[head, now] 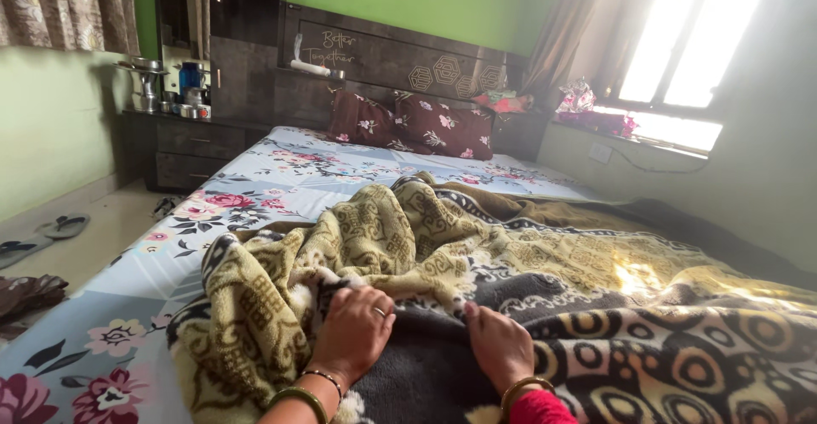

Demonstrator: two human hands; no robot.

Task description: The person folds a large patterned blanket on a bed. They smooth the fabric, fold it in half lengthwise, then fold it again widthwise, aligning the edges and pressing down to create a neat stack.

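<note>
At the far left, a pair of grey slippers (47, 235) lies on the pale floor, and a crumpled dark cloth (25, 298) sits nearer, by the bed's edge. Behind them, a dark bedside cabinet (189, 147) carries a steel vessel (146, 79), a blue bottle (191, 76) and a few small cups; their contents cannot be made out from here. The bed is spread with a light blue floral bedsheet (247, 190), bare on its left half. Two maroon flowered pillows (413, 124) lean against the dark wooden headboard (383, 58) at the far end.

Near the middle, the left hand (353, 332), wearing a ring and bangles, lies palm down on a thick fleece blanket (442, 245) in olive, grey and cream; its grip is closed on a raised fold of the blanket. Just to its right, the right hand (500, 347) also rests on the blanket, fingers loosely spread and flat on the grey patch. The blanket lies heaped across the near and right part of the bed. At the far right, a bright window (689, 37) stands above a sill with pink wrapped items (596, 117).
</note>
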